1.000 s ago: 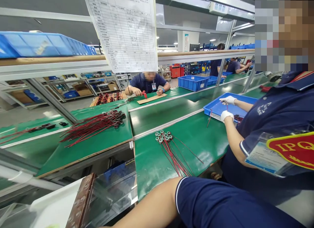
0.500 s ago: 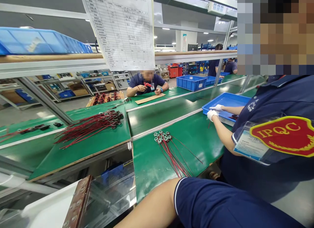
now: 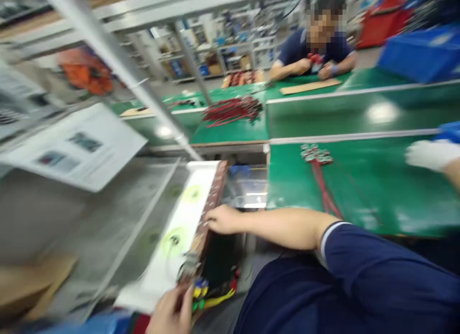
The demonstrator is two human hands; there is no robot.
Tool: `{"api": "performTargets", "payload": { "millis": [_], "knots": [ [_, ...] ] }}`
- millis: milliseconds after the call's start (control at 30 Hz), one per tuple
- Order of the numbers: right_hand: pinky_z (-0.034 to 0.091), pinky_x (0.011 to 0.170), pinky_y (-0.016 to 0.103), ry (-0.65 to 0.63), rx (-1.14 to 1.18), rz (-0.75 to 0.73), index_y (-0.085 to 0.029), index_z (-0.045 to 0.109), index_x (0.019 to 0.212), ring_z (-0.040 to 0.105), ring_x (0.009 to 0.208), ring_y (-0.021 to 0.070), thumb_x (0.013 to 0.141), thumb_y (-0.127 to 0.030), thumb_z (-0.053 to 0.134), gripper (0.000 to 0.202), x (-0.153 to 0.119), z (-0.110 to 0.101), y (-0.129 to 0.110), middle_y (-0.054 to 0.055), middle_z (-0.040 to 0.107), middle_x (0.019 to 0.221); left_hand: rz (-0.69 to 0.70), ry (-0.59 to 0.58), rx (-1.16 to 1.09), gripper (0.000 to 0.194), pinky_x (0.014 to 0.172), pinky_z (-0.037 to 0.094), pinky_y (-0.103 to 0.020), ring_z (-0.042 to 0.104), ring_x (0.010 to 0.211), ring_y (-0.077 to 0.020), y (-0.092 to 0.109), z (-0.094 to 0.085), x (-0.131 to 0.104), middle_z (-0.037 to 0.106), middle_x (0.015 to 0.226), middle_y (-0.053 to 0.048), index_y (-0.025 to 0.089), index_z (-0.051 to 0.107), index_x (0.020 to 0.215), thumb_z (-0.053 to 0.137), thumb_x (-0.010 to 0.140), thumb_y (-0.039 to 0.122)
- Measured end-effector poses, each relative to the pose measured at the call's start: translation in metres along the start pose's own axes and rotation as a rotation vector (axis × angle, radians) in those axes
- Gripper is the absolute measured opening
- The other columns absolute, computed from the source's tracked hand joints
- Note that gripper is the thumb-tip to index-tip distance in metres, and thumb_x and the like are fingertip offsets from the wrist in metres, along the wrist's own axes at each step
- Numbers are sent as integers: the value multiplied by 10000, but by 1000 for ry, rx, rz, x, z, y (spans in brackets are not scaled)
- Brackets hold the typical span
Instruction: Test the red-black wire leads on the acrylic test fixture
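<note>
My right hand rests at a brown bar with metal studs, its fingertips drawn together on the bar's edge. Whatever is between those fingers is hidden. Lower down, my left hand is curled near the bar's lower end, thumb and fingers closing round something too blurred to name. Beside it are a greyish metal part and yellow, blue and green pieces. A white panel with pale green round patches runs along the bar's left side.
Red wires with round ends lie on the green bench. A larger wire pile is farther back. A co-worker sits opposite; another person's white-gloved hand is at right. A slanted metal post and a printed sheet stand left.
The view has swung left and down, bringing both my hands, the whole brown bar and the white panel into sight. The bench and wires now appear farther right.
</note>
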State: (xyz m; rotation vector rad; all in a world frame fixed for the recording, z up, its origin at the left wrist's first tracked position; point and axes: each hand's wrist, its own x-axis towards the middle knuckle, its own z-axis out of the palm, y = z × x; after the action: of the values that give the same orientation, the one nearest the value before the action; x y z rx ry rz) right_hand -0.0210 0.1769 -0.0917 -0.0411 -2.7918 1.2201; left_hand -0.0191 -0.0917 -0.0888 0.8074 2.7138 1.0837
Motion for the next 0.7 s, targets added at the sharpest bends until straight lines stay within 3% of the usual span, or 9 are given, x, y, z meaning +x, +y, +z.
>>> {"api": "performTargets", "payload": {
  "millis": [67,167,700],
  "knots": [
    [474,866,277,24,29,-29,-133,718,1034,671,992,206,880,-157,536,239,3,6,8,87,723,1047,-22,10,131,413,744,415,-253,551,760,-132,-2,-12,-16,611,785,-45,188,630,726,587,820,588],
    [468,839,268,36,76,-47,-138,715,986,666,910,181,871,-147,551,201,5,13,13,74,722,973,-7,30,220,426,691,378,-228,511,715,-112,3,-11,-19,574,723,-31,168,582,686,516,882,540],
    [428,779,270,-9,54,-39,-158,698,997,631,891,193,880,-170,536,200,6,9,15,67,702,983,-75,26,204,431,577,369,-183,484,599,-66,26,-13,-13,545,661,4,147,570,669,583,829,547]
  ]
}}
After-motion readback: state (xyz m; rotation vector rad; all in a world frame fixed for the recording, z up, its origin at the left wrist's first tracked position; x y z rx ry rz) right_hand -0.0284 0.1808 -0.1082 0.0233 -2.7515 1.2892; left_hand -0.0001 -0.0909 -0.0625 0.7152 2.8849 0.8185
